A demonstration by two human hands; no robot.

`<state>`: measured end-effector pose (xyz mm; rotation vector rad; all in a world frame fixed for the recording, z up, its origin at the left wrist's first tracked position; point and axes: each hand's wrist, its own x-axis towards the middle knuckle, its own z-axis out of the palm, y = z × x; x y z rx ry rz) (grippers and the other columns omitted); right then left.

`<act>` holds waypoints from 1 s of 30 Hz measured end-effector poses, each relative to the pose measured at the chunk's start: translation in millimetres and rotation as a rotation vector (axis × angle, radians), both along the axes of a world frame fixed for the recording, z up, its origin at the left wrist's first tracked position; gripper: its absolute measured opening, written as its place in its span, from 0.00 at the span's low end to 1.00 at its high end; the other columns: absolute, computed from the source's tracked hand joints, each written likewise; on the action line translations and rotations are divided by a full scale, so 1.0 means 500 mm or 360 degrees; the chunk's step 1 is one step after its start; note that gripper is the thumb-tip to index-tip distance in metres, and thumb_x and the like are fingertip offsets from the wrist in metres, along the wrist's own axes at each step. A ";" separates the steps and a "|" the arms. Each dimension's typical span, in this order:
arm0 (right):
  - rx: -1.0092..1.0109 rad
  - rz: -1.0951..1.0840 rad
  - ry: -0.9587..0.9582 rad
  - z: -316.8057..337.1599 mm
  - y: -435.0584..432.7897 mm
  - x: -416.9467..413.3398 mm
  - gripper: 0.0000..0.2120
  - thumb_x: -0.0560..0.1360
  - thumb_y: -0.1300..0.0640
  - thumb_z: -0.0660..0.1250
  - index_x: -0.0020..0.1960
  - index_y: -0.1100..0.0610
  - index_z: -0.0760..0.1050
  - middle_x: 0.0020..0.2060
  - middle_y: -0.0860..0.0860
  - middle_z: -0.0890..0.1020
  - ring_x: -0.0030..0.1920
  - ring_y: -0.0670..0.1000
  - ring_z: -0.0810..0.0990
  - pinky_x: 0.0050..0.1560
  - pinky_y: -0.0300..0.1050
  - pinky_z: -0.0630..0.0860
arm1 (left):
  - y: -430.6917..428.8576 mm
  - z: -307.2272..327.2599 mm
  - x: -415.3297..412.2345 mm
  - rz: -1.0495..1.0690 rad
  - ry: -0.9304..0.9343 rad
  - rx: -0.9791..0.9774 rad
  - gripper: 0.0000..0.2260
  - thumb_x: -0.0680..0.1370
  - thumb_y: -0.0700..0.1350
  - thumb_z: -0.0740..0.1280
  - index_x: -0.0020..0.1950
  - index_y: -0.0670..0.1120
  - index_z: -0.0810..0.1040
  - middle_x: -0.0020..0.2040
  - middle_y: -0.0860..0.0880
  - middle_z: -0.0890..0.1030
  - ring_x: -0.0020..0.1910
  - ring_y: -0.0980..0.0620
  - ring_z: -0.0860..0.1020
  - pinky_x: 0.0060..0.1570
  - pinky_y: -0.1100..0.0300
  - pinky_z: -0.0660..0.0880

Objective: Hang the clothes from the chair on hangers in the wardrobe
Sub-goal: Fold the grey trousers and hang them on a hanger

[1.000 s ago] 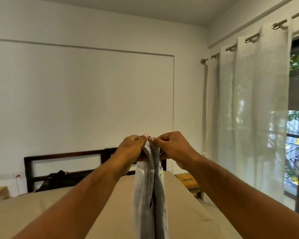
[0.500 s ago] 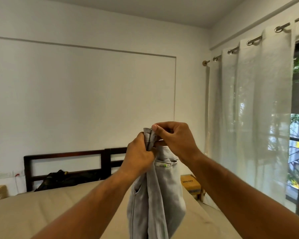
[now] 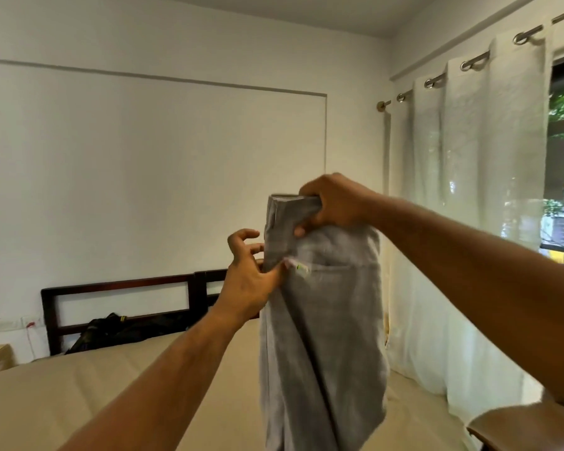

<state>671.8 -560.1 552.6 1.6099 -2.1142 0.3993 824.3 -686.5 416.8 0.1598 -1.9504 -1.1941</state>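
Right hand [image 3: 336,203] gripping grey trousers [image 3: 323,320] by waistband, left hand [image 3: 248,275] loose, thumb only touching seam; w/ one grip, they're risking slipping onto the bed [image 3: 78,402].

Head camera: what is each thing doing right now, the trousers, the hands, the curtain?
grey trousers: held up, hanging down folded.
right hand: grips the waistband.
left hand: fingers loosely curled, thumb touching the trousers' edge.
curtain: mostly drawn, gap at the right.
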 end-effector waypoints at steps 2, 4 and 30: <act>-0.0040 -0.0038 0.0080 0.045 0.001 -0.002 0.23 0.63 0.33 0.78 0.45 0.51 0.79 0.37 0.47 0.83 0.39 0.50 0.81 0.46 0.58 0.82 | 0.000 -0.021 -0.011 0.0033 -0.0158 -0.0112 0.34 0.74 0.54 0.75 0.66 0.57 0.52 0.64 0.53 0.70 0.54 0.58 0.78 0.38 0.71 0.78; -0.0122 0.0009 0.0134 0.093 0.009 0.001 0.21 0.64 0.36 0.79 0.43 0.52 0.80 0.36 0.48 0.83 0.37 0.48 0.80 0.44 0.53 0.81 | -0.002 -0.039 -0.030 0.0083 -0.0207 -0.0236 0.33 0.73 0.55 0.76 0.64 0.55 0.54 0.63 0.54 0.70 0.58 0.54 0.77 0.38 0.72 0.77; -0.0787 -0.0446 0.0043 0.274 0.157 -0.043 0.21 0.70 0.36 0.74 0.40 0.54 0.75 0.38 0.54 0.76 0.42 0.55 0.75 0.40 0.48 0.67 | -0.070 -0.215 0.063 0.0033 -0.0541 0.0400 0.31 0.58 0.73 0.75 0.41 0.47 0.86 0.40 0.47 0.87 0.40 0.48 0.85 0.43 0.53 0.82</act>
